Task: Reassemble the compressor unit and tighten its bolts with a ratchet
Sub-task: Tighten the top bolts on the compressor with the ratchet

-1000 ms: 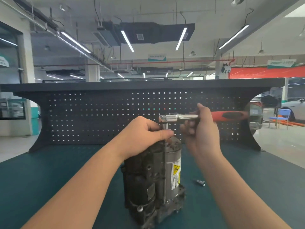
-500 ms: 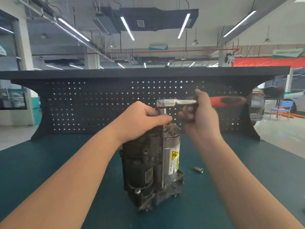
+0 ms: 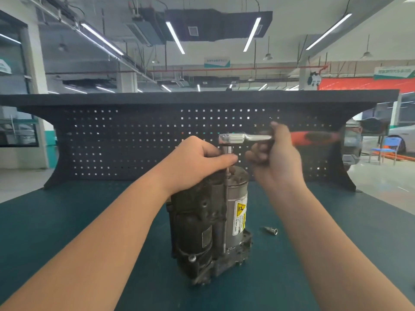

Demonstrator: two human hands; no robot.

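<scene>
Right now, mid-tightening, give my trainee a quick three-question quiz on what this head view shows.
1. True or false: the compressor unit lies flat on its side on the green bench mat.
2. Which hand grips the ratchet at its red handle? A) left hand B) right hand C) neither
3. Fill in: the small loose socket rests on the mat to the ______ of the compressor unit.

Key
1. False: it stands upright, with the left hand gripping its top by the ratchet's extension.
2. B
3. right
</scene>
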